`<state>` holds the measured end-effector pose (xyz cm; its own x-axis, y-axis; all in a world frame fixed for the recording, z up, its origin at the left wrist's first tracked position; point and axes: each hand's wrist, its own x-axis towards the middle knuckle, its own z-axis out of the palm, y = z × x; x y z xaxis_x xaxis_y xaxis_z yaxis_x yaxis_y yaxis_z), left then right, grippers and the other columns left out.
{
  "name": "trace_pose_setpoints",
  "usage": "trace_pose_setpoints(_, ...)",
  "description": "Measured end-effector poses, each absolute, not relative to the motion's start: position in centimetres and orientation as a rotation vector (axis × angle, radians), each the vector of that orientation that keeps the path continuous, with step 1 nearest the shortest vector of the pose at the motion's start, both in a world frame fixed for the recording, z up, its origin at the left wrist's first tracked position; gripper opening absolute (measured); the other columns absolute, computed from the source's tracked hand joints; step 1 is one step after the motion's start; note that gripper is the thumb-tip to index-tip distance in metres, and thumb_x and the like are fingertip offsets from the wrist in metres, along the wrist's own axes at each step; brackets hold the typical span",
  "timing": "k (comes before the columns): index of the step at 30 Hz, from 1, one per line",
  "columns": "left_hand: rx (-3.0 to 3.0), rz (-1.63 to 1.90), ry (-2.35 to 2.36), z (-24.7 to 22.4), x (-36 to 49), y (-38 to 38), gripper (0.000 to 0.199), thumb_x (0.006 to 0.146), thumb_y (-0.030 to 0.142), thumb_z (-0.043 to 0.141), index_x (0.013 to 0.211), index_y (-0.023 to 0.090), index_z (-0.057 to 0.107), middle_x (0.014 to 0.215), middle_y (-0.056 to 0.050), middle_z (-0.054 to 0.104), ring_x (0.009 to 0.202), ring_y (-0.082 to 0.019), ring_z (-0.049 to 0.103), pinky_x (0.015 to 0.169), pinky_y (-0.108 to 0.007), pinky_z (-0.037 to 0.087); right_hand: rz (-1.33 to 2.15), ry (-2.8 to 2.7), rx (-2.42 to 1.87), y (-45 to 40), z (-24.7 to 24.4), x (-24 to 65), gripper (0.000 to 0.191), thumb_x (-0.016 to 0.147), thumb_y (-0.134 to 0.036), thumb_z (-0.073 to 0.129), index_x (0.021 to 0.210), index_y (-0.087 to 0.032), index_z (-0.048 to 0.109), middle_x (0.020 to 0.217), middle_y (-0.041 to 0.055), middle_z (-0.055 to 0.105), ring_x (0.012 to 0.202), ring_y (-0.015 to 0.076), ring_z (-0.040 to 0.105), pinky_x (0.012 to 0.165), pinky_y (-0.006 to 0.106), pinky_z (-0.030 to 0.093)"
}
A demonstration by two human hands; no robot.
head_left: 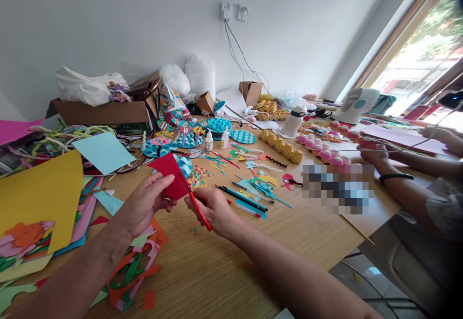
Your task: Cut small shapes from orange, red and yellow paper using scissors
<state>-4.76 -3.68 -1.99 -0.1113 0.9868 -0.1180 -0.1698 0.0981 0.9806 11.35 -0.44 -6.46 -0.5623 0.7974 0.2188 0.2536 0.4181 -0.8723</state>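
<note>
My left hand [146,203] pinches a piece of red paper [172,170] over the near part of the wooden table [202,271]. Red-handled scissors [198,207] are held in my right hand [215,209], their dark blades against the paper's right side. How far the blades are apart is too small to tell. Below my left hand lies a heap of orange, pink and green paper scraps [135,266]. Pens [242,197] and small blue paper strips lie to the right of my right hand.
Yellow card [43,189] and coloured sheets lie at the left. Two small glue bottles [209,141] stand behind the paper. A cardboard box [104,112] is at the back left. At the right, another person's hands [374,155] hold pink egg-carton strips [318,148].
</note>
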Motion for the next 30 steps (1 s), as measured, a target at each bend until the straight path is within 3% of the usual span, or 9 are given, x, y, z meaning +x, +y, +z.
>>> trace_pose_setpoints(5, 0.925, 1.352, 1.258, -2.14, -4.71, -3.38, 0.028, 0.059, 0.037, 0.077, 0.06, 0.016, 0.058, 0.052, 0.001, 0.06, 0.044, -0.011, 0.051, 0.04, -0.022, 0.039, 1.088, -2.065, -0.881, -0.39, -6.58, 11.3, 0.043, 0.087, -0.051, 0.05, 0.06, -0.019, 0.043, 0.049, -0.0045, 0.041, 0.047, 0.008, 0.04, 0.046, 0.02, 0.027)
trace_pose_setpoints(24, 0.929, 1.261, 1.194, -2.22, -4.76, -3.63, 0.029, 0.059, 0.038, 0.077, 0.054, 0.015, 0.059, 0.047, 0.003, 0.057, 0.041, -0.009, 0.047, 0.038, -0.02, 0.038, 1.109, -2.05, -0.897, -0.48, -6.75, 11.3, 0.044, 0.089, -0.054, 0.046, 0.063, -0.018, 0.045, 0.052, -0.0046, 0.04, 0.048, 0.0078, 0.038, 0.047, 0.02, 0.027)
trace_pose_setpoints(30, 0.909, 1.244, 1.219, -2.17, -4.49, -3.63, 0.03, 0.057, 0.038, 0.078, 0.053, 0.015, 0.059, 0.046, 0.003, 0.057, 0.041, -0.009, 0.047, 0.037, -0.019, 0.037, 1.098, -2.05, -0.885, -0.48, -6.56, 11.39, 0.039, 0.089, -0.047, 0.047, 0.062, -0.018, 0.044, 0.051, -0.0045, 0.04, 0.049, 0.008, 0.038, 0.047, 0.02, 0.026)
